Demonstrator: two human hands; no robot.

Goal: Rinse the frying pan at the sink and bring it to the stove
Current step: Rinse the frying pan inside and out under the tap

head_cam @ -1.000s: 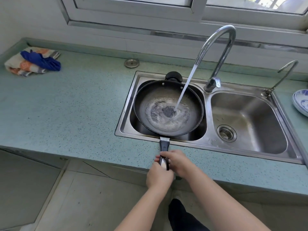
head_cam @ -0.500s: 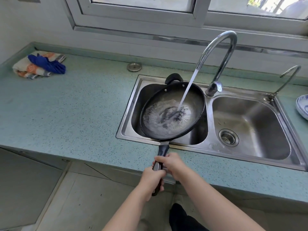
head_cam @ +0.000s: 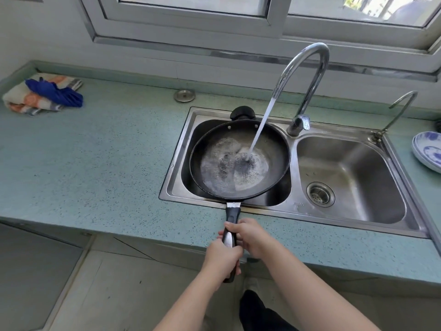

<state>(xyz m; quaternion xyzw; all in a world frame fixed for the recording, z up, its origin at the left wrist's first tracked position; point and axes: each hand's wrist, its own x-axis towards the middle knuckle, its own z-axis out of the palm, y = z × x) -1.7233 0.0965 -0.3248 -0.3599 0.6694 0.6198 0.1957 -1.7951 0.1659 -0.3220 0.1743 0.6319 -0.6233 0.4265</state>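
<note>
The frying pan [head_cam: 239, 161] I hold is dark, matt metal, wet and shiny where water pools; its handle [head_cam: 231, 217] looks like black plastic with a bright metal collar. The sink [head_cam: 353, 168] is brushed stainless steel, the faucet [head_cam: 307, 75] polished chrome. The tabletop [head_cam: 95, 158] is smooth, speckled green stone. The towel [head_cam: 31, 99] is soft cloth, the plate [head_cam: 428, 151] glossy ceramic.

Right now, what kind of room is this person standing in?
Most likely a home kitchen: a steel double sink set in a green countertop, a running tap filling a black frying pan, and a blue-patterned plate beside it.
</note>
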